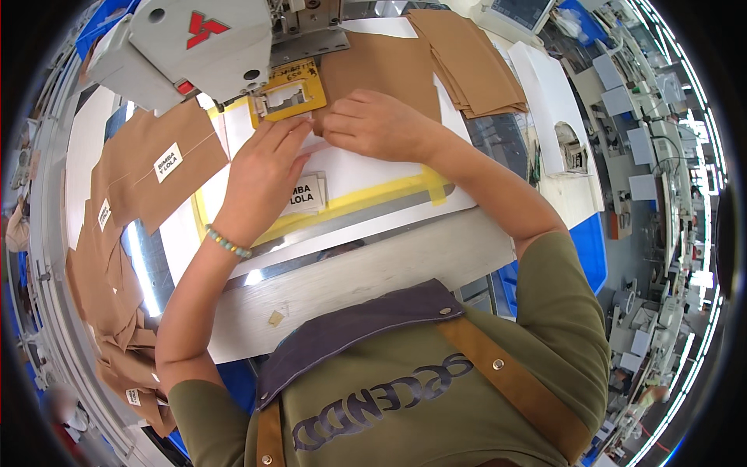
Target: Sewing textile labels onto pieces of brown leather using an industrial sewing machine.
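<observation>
Head view shows us a brown panel [381, 70] at the upper middle of the frame, flat, matte and plain. Our right grip [369, 124] is curled, its fingers bunched at the panel's lower left edge; our left grip [264, 167] stretches its fingers toward the same spot, and we cannot tell whether they pinch anything. Left of the panel lies a yellow frame [313, 87] with a cut-out window. At the upper right, crumpled pale plastic [570, 27] lies in or against a blue bin [589, 21]. Right of the worktop [350, 288], we see another blue container [589, 251], its contents hidden.
</observation>
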`<act>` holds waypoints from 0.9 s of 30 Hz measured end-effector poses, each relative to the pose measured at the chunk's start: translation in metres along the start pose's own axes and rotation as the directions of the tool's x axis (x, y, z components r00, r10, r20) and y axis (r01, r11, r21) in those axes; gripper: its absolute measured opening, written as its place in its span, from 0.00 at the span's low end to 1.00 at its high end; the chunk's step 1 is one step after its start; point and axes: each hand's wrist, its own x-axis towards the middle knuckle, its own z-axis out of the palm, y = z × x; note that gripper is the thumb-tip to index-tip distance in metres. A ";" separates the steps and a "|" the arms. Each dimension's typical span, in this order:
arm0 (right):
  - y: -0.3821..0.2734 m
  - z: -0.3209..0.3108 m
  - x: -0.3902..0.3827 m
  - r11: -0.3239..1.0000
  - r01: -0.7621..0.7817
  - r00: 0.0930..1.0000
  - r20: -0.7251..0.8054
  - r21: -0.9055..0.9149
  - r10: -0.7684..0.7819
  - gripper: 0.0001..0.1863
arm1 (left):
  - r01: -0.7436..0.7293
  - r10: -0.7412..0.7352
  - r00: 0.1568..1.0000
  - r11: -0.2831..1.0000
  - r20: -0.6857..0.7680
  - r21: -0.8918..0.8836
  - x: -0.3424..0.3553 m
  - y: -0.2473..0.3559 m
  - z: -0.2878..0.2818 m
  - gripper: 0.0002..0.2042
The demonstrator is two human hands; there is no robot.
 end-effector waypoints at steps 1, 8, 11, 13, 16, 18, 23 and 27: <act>-0.002 0.002 0.006 1.000 0.029 0.997 -0.078 0.005 -0.028 0.03 | 0.003 -0.003 1.000 1.000 -0.001 0.008 0.001 -0.004 0.003 0.22; -0.011 -0.006 0.004 0.994 -0.059 0.994 -0.091 0.097 0.068 0.07 | -0.145 0.125 0.987 0.965 0.103 0.217 -0.002 -0.028 0.005 0.11; -0.015 -0.017 -0.015 0.943 -0.287 0.953 -0.049 0.170 0.299 0.15 | -0.177 0.137 0.982 0.907 0.128 0.383 -0.016 -0.041 -0.006 0.10; -0.015 -0.025 -0.032 0.921 -0.352 0.936 0.040 0.170 0.350 0.20 | -0.153 0.107 0.986 0.890 0.129 0.430 -0.025 -0.053 -0.013 0.10; -0.017 -0.029 -0.045 0.878 -0.437 0.894 0.198 0.195 0.401 0.28 | -0.102 0.037 0.989 0.867 0.141 0.487 -0.043 -0.074 -0.027 0.15; -0.021 -0.024 -0.049 0.854 -0.470 0.871 0.271 0.222 0.409 0.30 | -0.088 0.029 0.992 0.862 0.125 0.500 -0.050 -0.074 -0.031 0.17; -0.027 -0.018 -0.044 0.849 -0.499 0.824 0.400 0.176 0.401 0.36 | 0.022 -0.072 0.990 0.927 0.121 0.375 -0.062 -0.050 -0.038 0.25; -0.033 -0.016 -0.044 0.848 -0.498 0.838 0.352 0.180 0.417 0.36 | 0.093 -0.130 0.984 0.958 0.122 0.273 -0.070 -0.026 -0.039 0.25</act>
